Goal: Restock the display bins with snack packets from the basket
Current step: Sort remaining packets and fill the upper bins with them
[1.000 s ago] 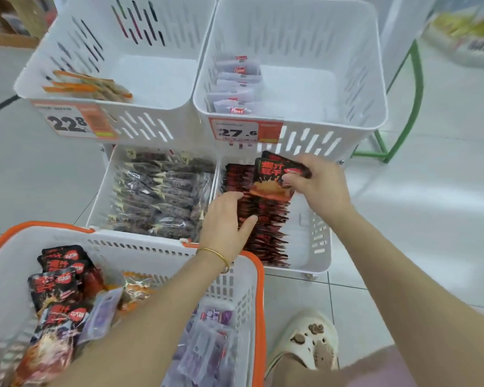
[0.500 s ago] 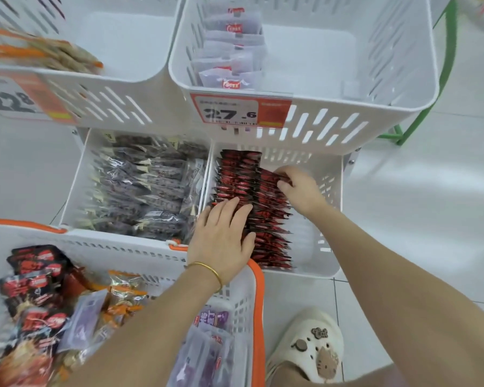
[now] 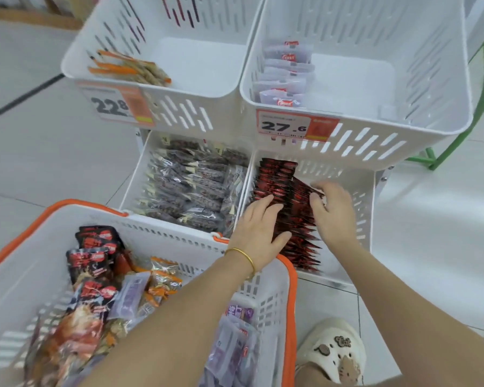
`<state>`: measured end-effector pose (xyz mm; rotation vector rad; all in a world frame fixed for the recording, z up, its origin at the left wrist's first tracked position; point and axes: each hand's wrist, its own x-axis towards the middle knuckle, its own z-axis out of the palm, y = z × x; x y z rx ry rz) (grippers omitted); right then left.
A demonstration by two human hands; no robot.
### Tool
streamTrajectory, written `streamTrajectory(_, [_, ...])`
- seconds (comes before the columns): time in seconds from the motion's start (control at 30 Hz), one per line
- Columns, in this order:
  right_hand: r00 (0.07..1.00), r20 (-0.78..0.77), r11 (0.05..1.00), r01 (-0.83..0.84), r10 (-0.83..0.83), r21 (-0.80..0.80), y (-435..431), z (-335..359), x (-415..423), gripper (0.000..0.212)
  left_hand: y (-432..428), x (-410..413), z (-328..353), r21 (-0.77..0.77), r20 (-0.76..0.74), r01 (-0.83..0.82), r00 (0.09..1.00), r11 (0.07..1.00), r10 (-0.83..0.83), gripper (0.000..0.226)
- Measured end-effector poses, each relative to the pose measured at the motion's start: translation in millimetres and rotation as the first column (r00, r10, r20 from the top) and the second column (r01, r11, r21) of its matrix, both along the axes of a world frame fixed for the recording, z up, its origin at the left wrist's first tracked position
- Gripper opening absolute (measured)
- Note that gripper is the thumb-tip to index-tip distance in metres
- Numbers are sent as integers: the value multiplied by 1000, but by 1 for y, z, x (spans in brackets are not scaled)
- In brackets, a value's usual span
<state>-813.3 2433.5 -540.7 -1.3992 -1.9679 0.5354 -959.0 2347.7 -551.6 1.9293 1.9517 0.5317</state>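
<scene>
A person's two hands work the row of red snack packets [image 3: 280,181] standing on edge in the lower right display bin [image 3: 367,208] of a white two-tier rack. The left hand [image 3: 259,227], a gold bangle [image 3: 242,254] at its wrist, lies flat on the row with fingers straight and spread. The right hand [image 3: 333,210] rests against the row's right side, its fingers bent over the packet edges; whether it pinches a packet cannot be told.

The lower left bin [image 3: 140,174] beside it is packed with dark, clear-wrapped packets [image 3: 190,191]. Above, the upper left bin [image 3: 76,65], tagged 22.8 [image 3: 115,104], holds a few orange-trimmed sticks [image 3: 129,69] in its near left corner. The upper right bin [image 3: 430,129], tagged 27.6 [image 3: 285,125], holds a short row of pale purple packets [image 3: 285,71] along its left wall.

In the foreground, under the left forearm, stands an orange-rimmed white basket [image 3: 291,303] that touches the lower bins. It carries red-and-black packets [image 3: 95,255] at left, orange packets [image 3: 162,280] in the middle and purple packets [image 3: 232,353] at right. A cream clog [image 3: 333,350] shows on the tiled floor beside it.
</scene>
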Motion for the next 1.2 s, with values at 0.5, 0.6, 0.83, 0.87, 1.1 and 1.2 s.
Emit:
streamTrajectory(0.5, [725, -26, 679, -657, 688, -328, -197, -9, -242, 33, -263, -204, 72, -254, -204, -420, 904, 871, 376, 44])
streamTrajectory(0.6, [697, 86, 671, -640, 712, -374, -217, -37, -289, 44, -289, -228, 87, -358, -271, -466, 881, 809, 388, 42])
streamTrajectory(0.83, [818, 238, 833, -431, 523, -348, -211, -73, -345, 56, -291, -238, 84, -428, -383, -420, 886, 800, 260, 45])
streamTrajectory(0.87, [838, 234, 850, -404, 492, -338, -211, -74, -350, 56, -290, -240, 82, -442, -374, -414, 891, 795, 256, 46])
streamTrajectory(1.1, [954, 61, 901, -256, 295, -350, -218, -88, -366, 45, -279, -243, 77, -455, -321, -368, 917, 811, 236, 46])
streamTrajectory(1.2, [907, 133, 872, -333, 401, -357, -216, -87, -364, 30, -278, -244, 76, -460, -301, -373, 919, 806, 253, 47])
